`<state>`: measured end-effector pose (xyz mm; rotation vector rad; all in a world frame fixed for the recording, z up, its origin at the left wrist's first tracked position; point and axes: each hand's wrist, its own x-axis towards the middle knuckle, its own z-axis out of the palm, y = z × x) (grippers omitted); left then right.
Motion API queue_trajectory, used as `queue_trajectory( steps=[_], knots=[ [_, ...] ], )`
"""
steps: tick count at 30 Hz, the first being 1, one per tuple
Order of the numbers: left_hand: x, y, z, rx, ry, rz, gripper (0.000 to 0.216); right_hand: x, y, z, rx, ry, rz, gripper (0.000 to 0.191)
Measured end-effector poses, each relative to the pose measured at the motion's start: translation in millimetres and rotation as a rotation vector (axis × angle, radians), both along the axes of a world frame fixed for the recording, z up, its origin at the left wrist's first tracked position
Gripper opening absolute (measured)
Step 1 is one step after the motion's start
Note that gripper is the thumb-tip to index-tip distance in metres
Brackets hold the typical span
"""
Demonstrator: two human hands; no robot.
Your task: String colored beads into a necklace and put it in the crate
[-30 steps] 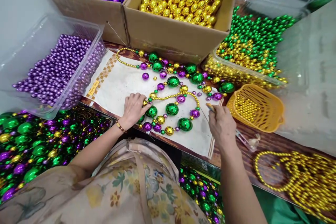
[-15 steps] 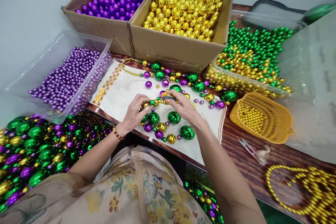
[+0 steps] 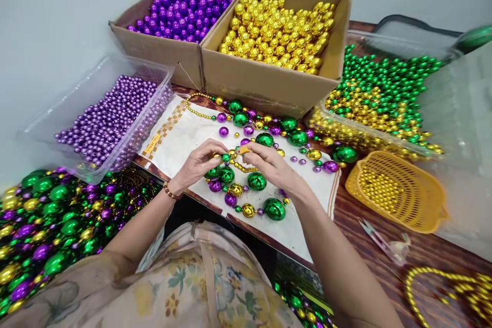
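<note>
Strand of gold beads [image 3: 246, 167] runs crosswise, and I see left hand [image 3: 198, 163] and right hand [image 3: 271, 164] both pinching it.

two boxes [image 3: 265, 82] behind the cloth [image 3: 184, 136], basket [image 3: 400, 192] right

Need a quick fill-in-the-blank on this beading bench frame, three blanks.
1. The right-side cardboard box holds ____ balls.
2. The clear tray on the left holds small ____ beads.
3. The left hand and right hand pinch a bead strand whose largest balls are ____.
Missing words: gold; purple; green.
</note>
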<state>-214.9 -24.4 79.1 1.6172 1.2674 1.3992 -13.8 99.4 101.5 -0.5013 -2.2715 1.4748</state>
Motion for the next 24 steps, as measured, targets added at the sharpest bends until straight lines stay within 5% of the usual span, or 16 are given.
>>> queue_trajectory(
  steps=[6,24],
  knots=[
    [-10,-3,-9.8,-0.054,-0.053,-0.022,0.013,-25,9,-2.9,0.141,-0.115,0.08,0.047],
    [-20,2,-27.2,-0.153,-0.186,-0.039,0.014,-42,14,2.0,0.48,-0.317,0.126,0.044]
  ],
)
